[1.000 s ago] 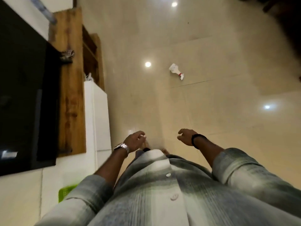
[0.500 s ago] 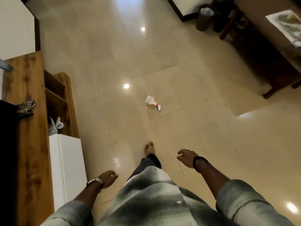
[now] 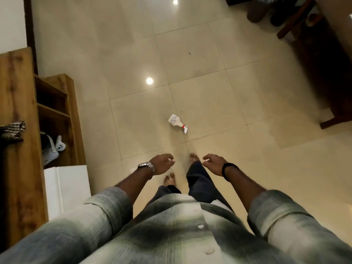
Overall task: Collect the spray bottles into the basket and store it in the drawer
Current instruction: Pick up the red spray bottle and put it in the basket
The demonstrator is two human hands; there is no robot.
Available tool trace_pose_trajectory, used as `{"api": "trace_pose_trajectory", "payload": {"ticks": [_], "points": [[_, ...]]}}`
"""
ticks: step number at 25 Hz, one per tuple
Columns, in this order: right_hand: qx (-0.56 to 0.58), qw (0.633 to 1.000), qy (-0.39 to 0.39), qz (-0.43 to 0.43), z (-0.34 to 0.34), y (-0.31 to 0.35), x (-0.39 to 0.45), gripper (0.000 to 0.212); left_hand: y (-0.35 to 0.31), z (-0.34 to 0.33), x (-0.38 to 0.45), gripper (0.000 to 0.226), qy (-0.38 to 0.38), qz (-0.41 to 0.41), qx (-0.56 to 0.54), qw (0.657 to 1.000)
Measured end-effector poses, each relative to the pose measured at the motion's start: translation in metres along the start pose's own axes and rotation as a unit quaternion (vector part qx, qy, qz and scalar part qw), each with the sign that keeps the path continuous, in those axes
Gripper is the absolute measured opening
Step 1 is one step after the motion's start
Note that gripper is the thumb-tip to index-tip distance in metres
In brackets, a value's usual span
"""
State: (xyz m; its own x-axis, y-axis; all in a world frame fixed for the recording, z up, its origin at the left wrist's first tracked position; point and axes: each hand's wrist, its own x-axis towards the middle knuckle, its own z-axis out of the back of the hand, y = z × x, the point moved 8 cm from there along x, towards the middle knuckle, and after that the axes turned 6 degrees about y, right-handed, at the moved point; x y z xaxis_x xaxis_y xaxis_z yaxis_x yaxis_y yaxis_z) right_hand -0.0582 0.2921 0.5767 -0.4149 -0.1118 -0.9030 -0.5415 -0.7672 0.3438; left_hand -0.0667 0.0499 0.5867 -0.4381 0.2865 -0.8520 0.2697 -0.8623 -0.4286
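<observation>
Both grips hang loosely curled, holding nothing, left hand point(image 3: 162, 164) and right hand point(image 3: 214, 164); spray bottle point(image 3: 176, 121) label unreadable

1. Left hand point(image 3: 162, 164) hangs forward, fingers loosely curled, empty, a watch on its wrist.
2. Right hand point(image 3: 214, 165) beside it, apart, fingers curled, empty, a dark band on its wrist.
3. Both sleeves rolled up.

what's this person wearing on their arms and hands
Both arms wear pale green-grey plaid shirt sleeves rolled up below the elbow. The left hand has a silver metal-link wristwatch; the right hand has a black wristband and a thin ring on one finger.
</observation>
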Motion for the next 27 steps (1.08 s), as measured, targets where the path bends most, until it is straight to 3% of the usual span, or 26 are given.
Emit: {"api": "trace_pose_trajectory", "payload": {"ticks": [4,9,16,18,21,24,27], "points": [[-0.001,0.999,0.032,0.007,0.054,0.029,0.072,0.039,-0.002,0.035,0.056,0.042,0.034,0.046,0.070,0.996],[0.020,0.999,0.043,0.022,0.099,0.070,0.170,0.036,0.021,0.107,0.138,0.042,0.015,0.092,0.035,0.995],[-0.052,0.997,0.053,0.017,0.111,0.087,0.375,0.034,0.091,0.201,0.358,0.042,-0.002,0.068,0.103,0.992],[-0.019,0.998,0.058,-0.004,0.092,0.078,0.433,0.034,0.112,0.208,0.419,0.045,-0.015,0.062,0.105,0.992],[0.125,0.989,0.044,-0.071,0.054,0.068,0.521,0.030,0.136,0.199,0.508,0.051,0.003,0.045,0.139,0.989],[0.336,0.929,0.020,-0.154,0.014,0.067,0.595,0.027,0.138,0.188,0.584,0.055,0.000,-0.002,0.207,0.978],[0.546,0.801,0.023,-0.245,-0.024,0.072,0.653,0.046,0.134,0.177,0.641,0.061,-0.017,-0.041,0.250,0.967]]}}
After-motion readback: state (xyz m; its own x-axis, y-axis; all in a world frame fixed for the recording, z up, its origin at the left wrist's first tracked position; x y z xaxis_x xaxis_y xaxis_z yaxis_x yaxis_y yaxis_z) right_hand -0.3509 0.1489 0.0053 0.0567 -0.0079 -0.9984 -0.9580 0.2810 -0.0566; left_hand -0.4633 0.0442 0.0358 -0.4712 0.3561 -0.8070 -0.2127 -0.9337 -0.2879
